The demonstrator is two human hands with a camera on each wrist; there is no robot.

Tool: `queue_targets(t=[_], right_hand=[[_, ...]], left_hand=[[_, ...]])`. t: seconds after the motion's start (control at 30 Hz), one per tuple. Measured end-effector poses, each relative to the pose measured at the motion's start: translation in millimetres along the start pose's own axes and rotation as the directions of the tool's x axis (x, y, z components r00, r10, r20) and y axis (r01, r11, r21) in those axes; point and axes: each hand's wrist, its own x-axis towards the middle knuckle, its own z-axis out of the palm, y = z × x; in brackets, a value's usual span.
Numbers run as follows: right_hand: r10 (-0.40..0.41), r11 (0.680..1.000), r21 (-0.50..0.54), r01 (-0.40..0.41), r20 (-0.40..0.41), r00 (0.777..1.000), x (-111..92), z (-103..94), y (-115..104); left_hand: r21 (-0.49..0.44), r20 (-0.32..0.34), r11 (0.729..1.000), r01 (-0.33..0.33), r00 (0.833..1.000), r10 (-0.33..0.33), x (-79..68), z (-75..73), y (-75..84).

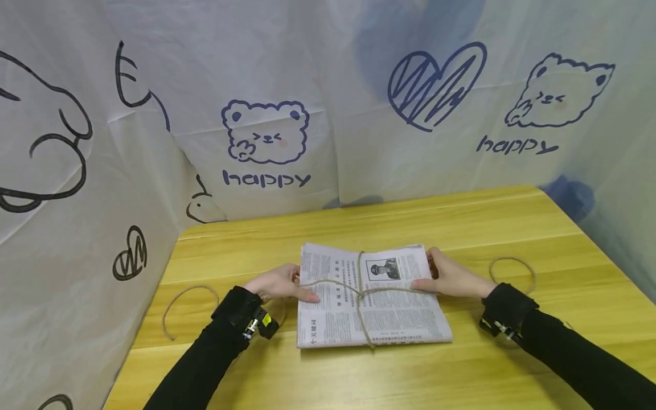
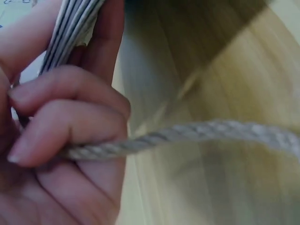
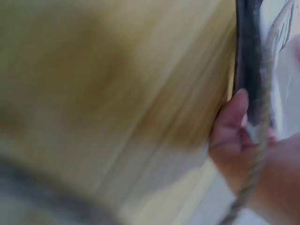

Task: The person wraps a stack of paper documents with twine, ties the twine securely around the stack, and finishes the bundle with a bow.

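Note:
A stack of folded newspapers lies between both hands, with a thin twisted rope crossed over its top face. My left hand grips the stack's left edge, thumb on top. In the left wrist view, the curled lower fingers of that hand also hold a strand of rope, and the layered paper edges show above them. My right hand grips the right edge with its thumb on top. A rope strand runs past that hand in the blurred right wrist view.
Loose rope curves over the wooden table on both sides: one length at the left, another at the right. White cloth with printed bears and hearts hangs behind the table and along its sides.

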Motion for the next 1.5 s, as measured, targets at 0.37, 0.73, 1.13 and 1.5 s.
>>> queue_targets(t=[0.37,0.73,1.13,1.5], right_hand=[[-0.048,0.97,0.24,0.032,0.059,0.997,-4,5.0,1],[0.02,0.953,0.302,-0.024,0.018,1.0,-11,-0.8,6],[-0.134,0.895,0.442,0.065,0.128,0.983,-10,-13.7,7],[-0.125,0.932,0.352,0.081,0.103,0.987,-14,-33.2,-9]], left_hand=[[-0.051,0.063,0.994,-0.097,0.993,0.1,-4.6,-1.3,-5.8],[-0.076,0.04,0.979,-0.19,0.98,0.194,-7.1,-0.2,-10.6],[-0.072,0.069,0.983,-0.166,0.983,0.171,-11.3,-15.4,-12.2],[0.025,0.008,0.979,-0.201,0.98,0.2,-21.3,-22.5,-1.5]])
